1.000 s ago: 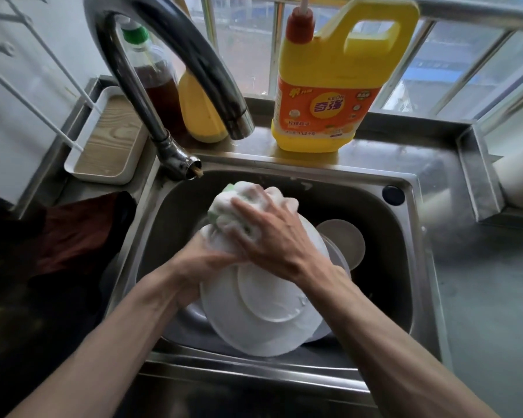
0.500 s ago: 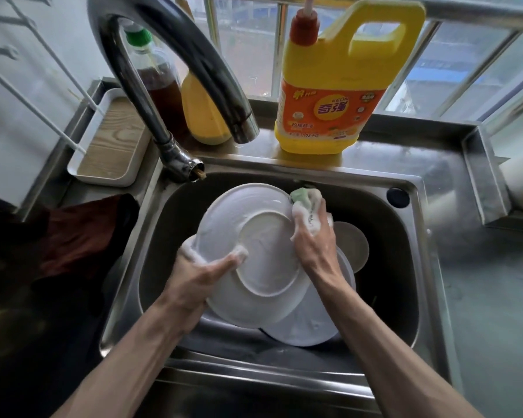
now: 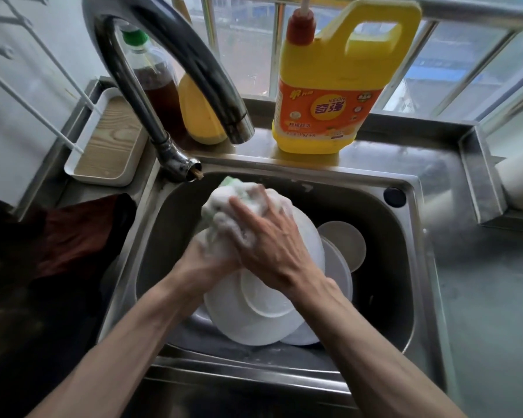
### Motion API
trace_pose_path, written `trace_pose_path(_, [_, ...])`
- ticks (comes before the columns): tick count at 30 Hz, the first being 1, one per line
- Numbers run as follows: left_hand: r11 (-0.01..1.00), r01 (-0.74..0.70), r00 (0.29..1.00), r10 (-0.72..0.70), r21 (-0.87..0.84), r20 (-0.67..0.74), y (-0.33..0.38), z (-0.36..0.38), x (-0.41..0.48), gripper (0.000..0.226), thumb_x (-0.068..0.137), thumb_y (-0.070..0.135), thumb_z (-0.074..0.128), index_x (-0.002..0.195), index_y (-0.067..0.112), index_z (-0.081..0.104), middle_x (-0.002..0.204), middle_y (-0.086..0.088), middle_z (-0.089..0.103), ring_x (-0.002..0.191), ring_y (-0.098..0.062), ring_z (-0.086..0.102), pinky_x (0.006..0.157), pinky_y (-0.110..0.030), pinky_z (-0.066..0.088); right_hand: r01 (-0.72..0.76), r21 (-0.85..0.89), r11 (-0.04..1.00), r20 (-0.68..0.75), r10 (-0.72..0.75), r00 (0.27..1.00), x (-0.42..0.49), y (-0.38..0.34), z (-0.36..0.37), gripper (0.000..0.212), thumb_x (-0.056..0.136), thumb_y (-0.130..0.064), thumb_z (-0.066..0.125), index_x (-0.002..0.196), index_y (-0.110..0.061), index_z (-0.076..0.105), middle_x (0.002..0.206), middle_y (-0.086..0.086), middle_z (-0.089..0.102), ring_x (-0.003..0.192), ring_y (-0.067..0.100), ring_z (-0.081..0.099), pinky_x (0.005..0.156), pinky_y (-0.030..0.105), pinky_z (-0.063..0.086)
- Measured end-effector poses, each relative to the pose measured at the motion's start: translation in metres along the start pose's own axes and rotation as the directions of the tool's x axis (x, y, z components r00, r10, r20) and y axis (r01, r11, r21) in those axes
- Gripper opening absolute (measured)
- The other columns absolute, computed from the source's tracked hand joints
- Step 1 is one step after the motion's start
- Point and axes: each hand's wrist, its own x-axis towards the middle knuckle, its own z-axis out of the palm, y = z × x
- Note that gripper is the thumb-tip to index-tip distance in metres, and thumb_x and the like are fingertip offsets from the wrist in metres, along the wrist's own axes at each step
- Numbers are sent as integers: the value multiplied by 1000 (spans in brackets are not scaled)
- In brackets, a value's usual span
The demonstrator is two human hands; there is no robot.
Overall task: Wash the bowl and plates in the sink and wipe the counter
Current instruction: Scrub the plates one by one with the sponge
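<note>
A white plate (image 3: 248, 318) is held tilted over the steel sink (image 3: 405, 267), its underside ring toward me. My left hand (image 3: 206, 267) grips the plate's left rim, partly hidden under my right hand. My right hand (image 3: 266, 239) presses a foamy green sponge (image 3: 233, 200) against the plate's upper edge, fingers spread over it. Beneath lie another white plate (image 3: 338, 273) and a white bowl (image 3: 344, 242) at the sink's right.
A curved faucet (image 3: 169, 55) arches over the sink. A yellow detergent jug (image 3: 329, 86), a brown bottle (image 3: 154, 82) and a yellow bottle (image 3: 200, 116) stand on the back ledge. A white tray (image 3: 103, 146) sits left, a dark red cloth (image 3: 73, 236) below it. Grey counter (image 3: 489, 297) lies right.
The plate has tilted back down toward me. My right hand with the sponge moved left from the plate's right rim onto its upper edge, now covering my left hand.
</note>
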Motion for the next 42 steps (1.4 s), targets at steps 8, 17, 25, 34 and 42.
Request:
trace_pose_path(8, [1000, -18, 982, 14, -20, -187, -6, -11, -14, 53, 57, 20, 94, 107, 13, 77, 101, -12, 79, 91, -27, 77, 69, -30, 60, -453, 362, 815, -140, 527, 838, -9, 35, 3, 24, 101, -39, 32, 118, -34, 49, 130, -6, 43, 119, 22, 45, 98, 51, 40])
trace_pose_path(17, [995, -84, 980, 74, -46, -186, -2, 4, -17, 44, 61, 16, 97, 100, 27, 81, 101, -9, 79, 92, -21, 76, 74, -27, 60, -72, 197, 978, -71, 88, 994, 2, 11, 1, 36, 105, -38, 46, 139, -27, 45, 150, 4, 45, 136, 24, 39, 107, 40, 35])
trace_pose_path(25, [991, -88, 968, 61, -101, -244, 0, 1, -15, 40, 58, 16, 92, 95, 24, 81, 98, -10, 79, 85, -25, 77, 65, -33, 61, -401, 620, 674, -121, 587, 800, -11, 56, 3, 25, 98, -27, 38, 115, -23, 56, 114, -9, 54, 112, -3, 43, 91, 13, 34])
trace_pose_path(34, [993, 61, 998, -58, 101, -41, 9, -16, 2, 65, 55, 21, 98, 112, 18, 67, 98, -4, 79, 88, -17, 76, 68, -26, 59, -96, 186, 978, -68, 110, 992, 2, 44, -29, 27, 103, -29, 43, 128, -24, 50, 137, -4, 44, 114, 26, 51, 95, 55, 43])
trace_pose_path(42, [997, 59, 998, -58, 52, -9, 0, -2, 2, 63, 59, 20, 98, 114, 12, 70, 102, -8, 79, 93, -20, 75, 72, -25, 59, 119, -83, 989, 21, -117, 993, 1, 7, -13, 37, 102, -35, 37, 130, -29, 60, 146, 3, 48, 124, 31, 49, 98, 51, 39])
